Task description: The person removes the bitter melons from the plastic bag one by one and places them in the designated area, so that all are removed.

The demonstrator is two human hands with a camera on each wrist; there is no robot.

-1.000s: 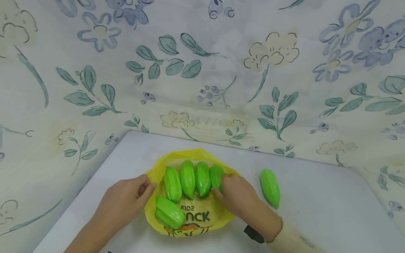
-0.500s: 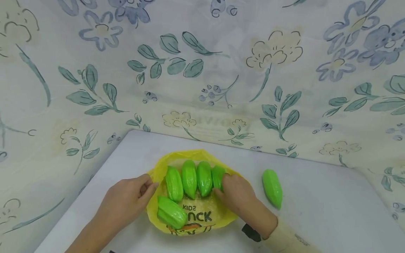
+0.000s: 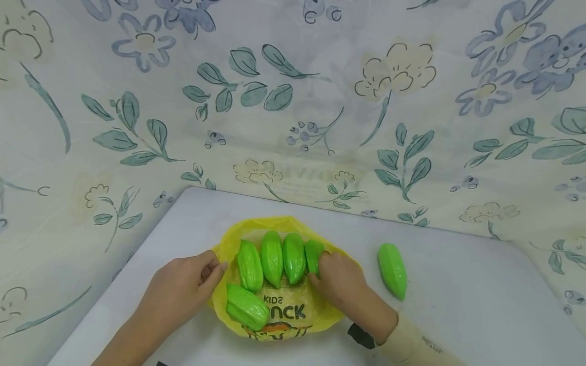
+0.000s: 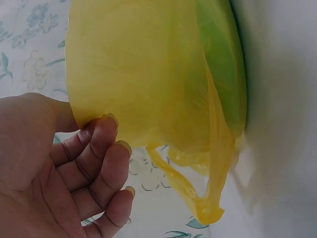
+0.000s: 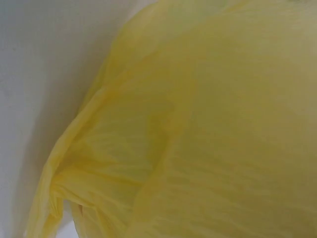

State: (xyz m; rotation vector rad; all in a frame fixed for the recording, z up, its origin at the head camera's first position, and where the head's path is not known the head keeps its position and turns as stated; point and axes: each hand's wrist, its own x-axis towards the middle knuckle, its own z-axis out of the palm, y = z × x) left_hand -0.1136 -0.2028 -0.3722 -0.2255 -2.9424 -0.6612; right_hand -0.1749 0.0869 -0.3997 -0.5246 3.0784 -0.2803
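A yellow plastic bag (image 3: 293,330) with dark print lies wide open on the white table. At its left rim my left hand (image 3: 185,284) pinches the plastic between thumb and fingers, and the left wrist view shows that pinch on the bag (image 4: 143,64). Inside, three glossy green star fruits stand side by side, among them one star fruit (image 3: 272,259) near the middle. A star fruit (image 3: 247,307) lies tilted at the lower left. My right hand (image 3: 343,279) is inside the bag, gripping the rightmost star fruit (image 3: 313,254). Yellow plastic (image 5: 198,129) hides that hand in the right wrist view.
One more star fruit (image 3: 392,271) lies on the white table (image 3: 471,295), right of the bag. A flower-printed cloth (image 3: 320,101) rises behind the table's back edge. A dark wrist strap (image 3: 361,336) sits under my right forearm.
Both hands keep almost the same places and grips. The view shifts slightly, and my right forearm has moved a little to the left.
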